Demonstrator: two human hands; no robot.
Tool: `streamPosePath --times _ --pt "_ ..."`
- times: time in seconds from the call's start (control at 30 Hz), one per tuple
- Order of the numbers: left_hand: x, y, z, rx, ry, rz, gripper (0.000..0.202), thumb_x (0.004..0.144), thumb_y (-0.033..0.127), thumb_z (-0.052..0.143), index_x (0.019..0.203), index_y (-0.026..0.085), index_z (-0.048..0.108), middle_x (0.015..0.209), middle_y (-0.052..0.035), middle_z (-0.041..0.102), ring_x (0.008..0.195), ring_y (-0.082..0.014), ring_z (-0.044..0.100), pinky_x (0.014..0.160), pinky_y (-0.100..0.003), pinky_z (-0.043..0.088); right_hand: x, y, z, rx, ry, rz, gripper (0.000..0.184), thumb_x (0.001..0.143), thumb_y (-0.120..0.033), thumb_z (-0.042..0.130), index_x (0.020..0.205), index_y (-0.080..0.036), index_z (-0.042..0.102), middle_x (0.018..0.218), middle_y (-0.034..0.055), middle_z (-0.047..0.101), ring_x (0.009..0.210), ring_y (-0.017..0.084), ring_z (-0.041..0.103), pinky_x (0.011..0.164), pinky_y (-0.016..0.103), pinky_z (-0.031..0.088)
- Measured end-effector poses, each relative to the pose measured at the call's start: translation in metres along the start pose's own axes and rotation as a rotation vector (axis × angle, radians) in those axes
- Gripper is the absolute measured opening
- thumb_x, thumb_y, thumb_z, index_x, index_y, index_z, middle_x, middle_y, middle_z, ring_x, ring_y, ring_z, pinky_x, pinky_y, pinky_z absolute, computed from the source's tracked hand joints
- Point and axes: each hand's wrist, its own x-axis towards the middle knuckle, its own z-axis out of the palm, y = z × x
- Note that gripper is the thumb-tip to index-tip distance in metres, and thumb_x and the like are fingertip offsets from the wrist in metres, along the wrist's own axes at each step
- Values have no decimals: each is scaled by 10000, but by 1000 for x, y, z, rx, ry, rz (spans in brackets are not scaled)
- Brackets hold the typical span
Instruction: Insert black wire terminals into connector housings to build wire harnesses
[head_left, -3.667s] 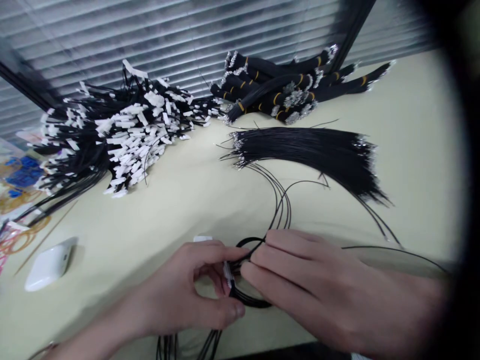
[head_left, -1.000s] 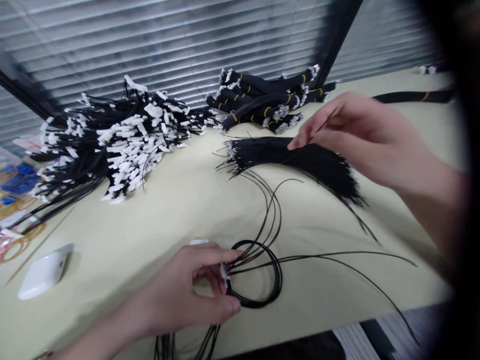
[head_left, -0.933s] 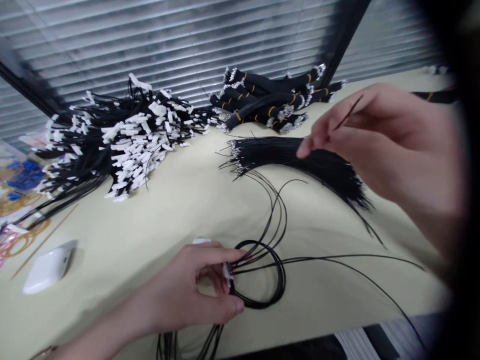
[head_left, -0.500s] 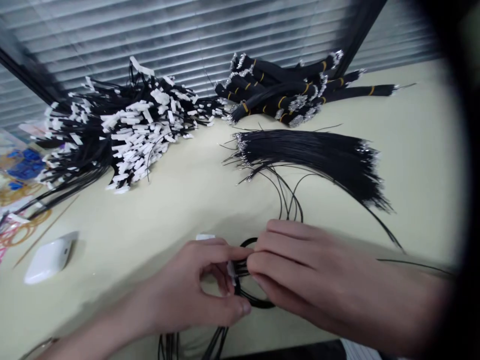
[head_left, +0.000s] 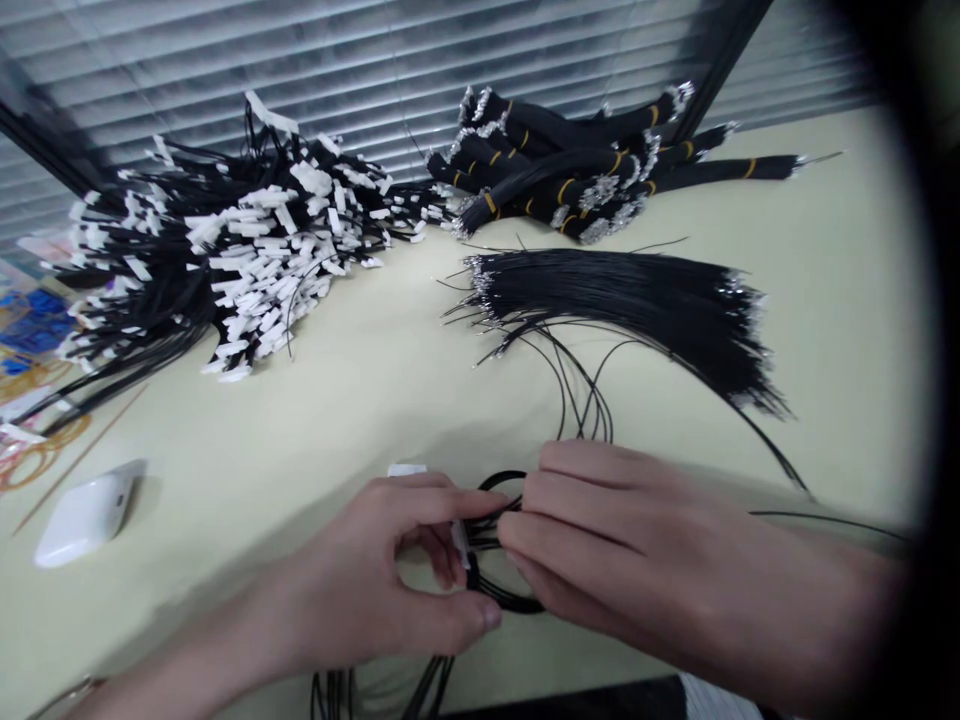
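Black cables (head_left: 514,600) bend in a loop between my two hands. My left hand (head_left: 397,560) curls round the loop's left side, thumb below and index finger stretched along the top. A white connector (head_left: 460,545) shows inside its grasp, and a second white connector (head_left: 407,470) peeks out behind the knuckles. My right hand (head_left: 622,540) pinches the cables from the right; its fingertips and thumb are mostly hidden. Thin wires (head_left: 581,400) arc up behind the right hand, while more black cables (head_left: 431,690) hang below the left wrist.
A fanned bundle of black wires (head_left: 622,300) lies beyond my right hand. Behind it are stacked bundles with yellow bands (head_left: 562,170). To the left sit a heap of white-ended cables (head_left: 262,260), a white case (head_left: 86,515) and rubber bands (head_left: 45,450). Window blinds (head_left: 360,60) border the back.
The right fingertips have shifted slightly right, away from the left index fingertip, and more of the cable loop shows between them. The view has moved a little; both hands keep their hold.
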Motion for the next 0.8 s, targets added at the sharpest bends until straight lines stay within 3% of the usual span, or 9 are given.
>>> streamPosePath --times 0.37,0.53,0.8 --pt "1 2 0 11 14 -1 503 655 136 686 1152 197 649 806 14 587 669 -112 570 627 -202 468 2 -4 1 -71 25 -11 124 757 -33 579 804 -148 585 779 8 521 713 161 434 651 331 337" --pt "1 2 0 -8 -15 -1 412 660 136 673 1068 192 677 817 10 590 682 -114 565 622 -196 468 6 -7 -2 -54 8 -16 123 782 -25 536 793 -134 593 730 14 519 663 161 416 598 321 334" --pt "2 2 1 -51 10 -5 395 631 116 687 1022 172 687 797 9 579 669 -116 557 632 -209 488 10 -5 -1 -26 25 -7 268 907 -55 374 850 -105 630 752 42 569 674 178 466 616 330 414"
